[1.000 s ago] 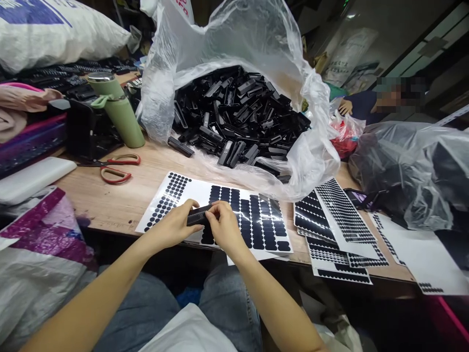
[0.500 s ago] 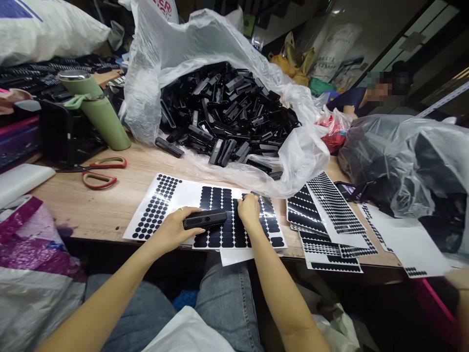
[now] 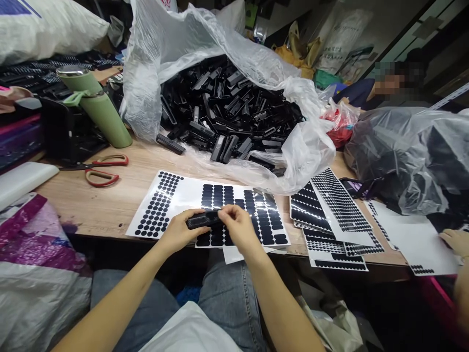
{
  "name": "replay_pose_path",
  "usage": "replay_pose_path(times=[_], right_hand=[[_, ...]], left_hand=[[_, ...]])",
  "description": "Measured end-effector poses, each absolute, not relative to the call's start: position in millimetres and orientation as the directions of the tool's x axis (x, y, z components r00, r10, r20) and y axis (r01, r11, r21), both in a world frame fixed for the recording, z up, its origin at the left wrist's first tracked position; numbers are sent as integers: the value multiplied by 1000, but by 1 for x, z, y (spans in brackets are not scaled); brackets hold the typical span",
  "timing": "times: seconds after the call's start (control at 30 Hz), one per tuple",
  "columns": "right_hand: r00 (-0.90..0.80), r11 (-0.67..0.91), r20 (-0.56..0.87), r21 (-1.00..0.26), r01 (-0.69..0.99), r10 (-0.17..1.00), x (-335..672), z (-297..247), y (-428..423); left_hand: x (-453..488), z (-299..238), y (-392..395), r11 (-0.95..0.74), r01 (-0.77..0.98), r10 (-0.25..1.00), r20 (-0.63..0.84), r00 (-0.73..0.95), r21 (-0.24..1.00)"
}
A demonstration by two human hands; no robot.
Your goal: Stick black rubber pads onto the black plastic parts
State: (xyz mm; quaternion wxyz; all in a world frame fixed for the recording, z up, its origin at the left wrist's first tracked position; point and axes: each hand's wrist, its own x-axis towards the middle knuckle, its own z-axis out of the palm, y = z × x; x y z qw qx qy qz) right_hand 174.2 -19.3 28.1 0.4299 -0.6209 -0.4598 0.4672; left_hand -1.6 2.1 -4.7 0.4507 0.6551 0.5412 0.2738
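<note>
My left hand [image 3: 183,230] is closed around a long black plastic piece [image 3: 202,220] with a textured surface, held low over the sticker sheet. The fingers of my right hand [image 3: 237,226] are pinched together at the right end of this piece; whatever is between the fingertips is hidden. Under both hands lies a white sheet of black stickers [image 3: 190,188], round dots on its left part and rounded rectangles on its right. Behind it, a large clear plastic bag [image 3: 142,98] lies open, with a heap of similar black pieces [image 3: 234,107] inside.
Red-handled scissors [image 3: 102,177] and a green tumbler [image 3: 104,117] are at the left. More sticker sheets [image 3: 339,208] are stacked at the right, near a filled grey plastic bag [image 3: 399,151]. Another person's hand [image 3: 454,240] rests at the far right edge.
My right hand has moved left and down from the sticker sheet to the end of the black piece. Another person's hand has come further into view at the right.
</note>
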Motion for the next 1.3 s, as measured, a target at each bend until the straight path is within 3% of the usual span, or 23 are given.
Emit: replay_pose_path(times=[0.13, 0.43, 1.17, 1.3], right_hand=[[62, -185, -175, -957, 224, 983, 153, 29, -31], [69, -204, -194, -953, 225, 979, 154, 28, -35], [116, -125, -85, -911, 393, 990, 145, 21, -39], [186, -69, 28, -869, 491, 982, 145, 18, -40]], left_hand=[[4, -7, -1, -73, 426, 960, -53, 276, 902], [7, -8, -5, -146, 388, 951, 21, 308, 910], [8, -8, -8, -140, 414, 951, 6, 309, 899], [9, -3, -10, -65, 354, 966, -30, 258, 933]])
